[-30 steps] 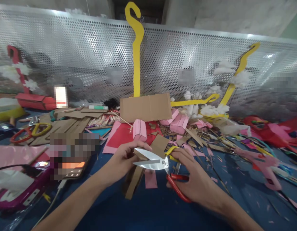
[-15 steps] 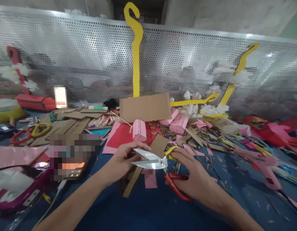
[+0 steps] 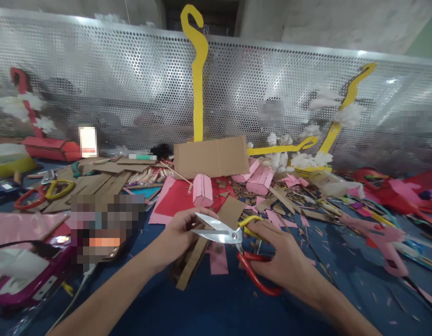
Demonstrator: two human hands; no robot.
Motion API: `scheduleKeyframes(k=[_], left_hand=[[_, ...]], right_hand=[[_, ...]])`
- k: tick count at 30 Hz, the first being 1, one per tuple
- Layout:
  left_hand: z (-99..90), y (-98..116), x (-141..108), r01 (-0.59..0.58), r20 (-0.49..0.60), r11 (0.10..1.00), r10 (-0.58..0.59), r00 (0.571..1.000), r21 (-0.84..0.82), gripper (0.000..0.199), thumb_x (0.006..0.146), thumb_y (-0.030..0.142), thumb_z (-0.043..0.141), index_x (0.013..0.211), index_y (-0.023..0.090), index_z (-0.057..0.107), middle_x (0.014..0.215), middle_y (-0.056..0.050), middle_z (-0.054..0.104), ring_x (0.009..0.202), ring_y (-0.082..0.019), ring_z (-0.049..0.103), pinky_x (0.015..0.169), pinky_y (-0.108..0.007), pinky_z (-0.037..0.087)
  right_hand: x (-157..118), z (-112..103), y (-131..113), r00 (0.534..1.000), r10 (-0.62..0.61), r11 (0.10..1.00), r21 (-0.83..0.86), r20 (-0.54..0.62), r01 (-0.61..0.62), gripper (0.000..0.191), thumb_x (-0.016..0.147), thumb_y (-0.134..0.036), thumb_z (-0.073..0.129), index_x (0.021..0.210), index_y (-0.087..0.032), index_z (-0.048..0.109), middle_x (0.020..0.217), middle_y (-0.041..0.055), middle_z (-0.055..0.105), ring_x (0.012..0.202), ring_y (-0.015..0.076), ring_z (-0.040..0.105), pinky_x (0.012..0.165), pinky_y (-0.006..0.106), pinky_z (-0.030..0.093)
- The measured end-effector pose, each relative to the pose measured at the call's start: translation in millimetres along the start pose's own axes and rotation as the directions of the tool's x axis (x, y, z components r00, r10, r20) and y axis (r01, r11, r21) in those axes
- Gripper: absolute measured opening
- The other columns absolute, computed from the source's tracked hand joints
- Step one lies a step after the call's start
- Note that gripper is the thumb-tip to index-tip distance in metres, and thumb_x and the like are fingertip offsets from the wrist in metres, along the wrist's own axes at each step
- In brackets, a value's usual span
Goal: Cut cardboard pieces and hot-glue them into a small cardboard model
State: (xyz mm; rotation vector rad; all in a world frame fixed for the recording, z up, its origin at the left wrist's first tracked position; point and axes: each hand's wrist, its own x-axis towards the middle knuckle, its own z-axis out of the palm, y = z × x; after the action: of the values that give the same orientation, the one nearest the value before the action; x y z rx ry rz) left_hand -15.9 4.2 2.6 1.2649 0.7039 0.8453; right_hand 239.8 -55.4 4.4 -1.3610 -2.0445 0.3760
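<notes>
My right hand (image 3: pixel 284 249) grips a pair of scissors (image 3: pixel 221 236) by a yellow upper handle and a red lower handle. Their blades are parted and point left toward my left hand (image 3: pixel 181 235). The fingers of that hand are closed on a folded cardboard strip (image 3: pixel 192 266), which slants down toward me below the blades. Part of the strip is hidden behind the hand and scissors. Under it, on the blue table, lies a small pink paper piece (image 3: pixel 219 260). A pink faceted paper piece (image 3: pixel 202 190) stands just beyond my hands on red paper (image 3: pixel 176 200).
A cardboard box (image 3: pixel 212 156) with a tall yellow hook (image 3: pixel 198 93) stands ahead, before a perforated metal panel (image 3: pixel 233 79). At right lies a pink glue gun (image 3: pixel 380 242) with its cord. Cardboard scraps (image 3: pixel 100 182) and a purple device (image 3: pixel 30 280) are at left.
The scissors have tilted slightly, blade tips rising and handles dropping a little. The cardboard strip has turned slightly, showing more of its side. Both hands stay in nearly the same place.
</notes>
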Motion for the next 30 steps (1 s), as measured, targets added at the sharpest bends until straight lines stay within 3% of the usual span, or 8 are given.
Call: scheduleKeyframes(k=[5,11,16,22,30], left_hand=[[-1.8,-1.0,-0.4,-0.009,0.020,1.000,0.009,1.000,-0.021,0.041,0.080,0.038,0.087,0.110,0.016,0.068,0.082,-0.007,0.075,0.072,-0.022,0.074,0.072,-0.038,0.062],[-3.6,-5.3,-0.5,-0.019,0.061,0.997,0.024,0.998,-0.080,0.043,0.080,0.040,0.087,0.112,0.017,0.067,0.087,-0.008,0.077,0.075,-0.024,0.076,0.074,-0.040,0.062],[-5.8,-7.2,0.3,-0.034,0.074,0.996,0.041,0.996,-0.088,0.047,0.079,0.044,0.087,0.113,0.017,0.069,0.090,-0.008,0.076,0.078,-0.025,0.076,0.076,-0.040,0.062],[-6.8,-6.7,0.8,-0.043,0.052,0.999,0.045,0.998,-0.032,0.039,0.080,0.039,0.086,0.110,0.018,0.071,0.091,-0.007,0.076,0.077,-0.022,0.073,0.073,-0.034,0.060],[-2.7,-6.3,-0.7,-0.022,0.046,0.995,0.026,0.999,-0.095,0.040,0.078,0.041,0.087,0.108,0.019,0.072,0.093,-0.007,0.076,0.078,-0.023,0.075,0.074,-0.036,0.060]], right_hand=[[-0.9,-0.7,-1.1,1.000,0.013,0.999,0.043,0.020,-0.014,0.032,0.077,-0.020,0.080,0.107,-0.026,0.073,0.111,0.0045,0.075,0.098,0.0254,0.071,0.088,0.035,0.057],[-1.1,-2.3,-1.6,0.998,0.030,0.999,0.041,0.056,-0.032,0.016,0.076,-0.024,0.083,0.085,-0.023,0.070,0.085,0.0001,0.071,0.074,0.0191,0.063,0.066,0.028,0.052],[-1.4,-2.1,-0.5,0.998,0.044,0.998,0.050,0.053,-0.047,0.017,0.077,-0.023,0.082,0.091,-0.023,0.074,0.091,0.0016,0.072,0.078,0.0200,0.064,0.068,0.029,0.052],[-1.3,-1.0,-2.0,0.998,0.045,0.998,0.042,0.051,-0.047,0.013,0.077,-0.025,0.082,0.084,-0.022,0.072,0.081,0.0006,0.068,0.070,0.0180,0.060,0.062,0.027,0.049],[-1.4,-0.4,-2.4,0.998,0.049,0.998,0.046,0.049,-0.051,0.016,0.076,-0.023,0.084,0.082,-0.022,0.069,0.081,-0.0007,0.066,0.070,0.0170,0.057,0.062,0.027,0.046]])
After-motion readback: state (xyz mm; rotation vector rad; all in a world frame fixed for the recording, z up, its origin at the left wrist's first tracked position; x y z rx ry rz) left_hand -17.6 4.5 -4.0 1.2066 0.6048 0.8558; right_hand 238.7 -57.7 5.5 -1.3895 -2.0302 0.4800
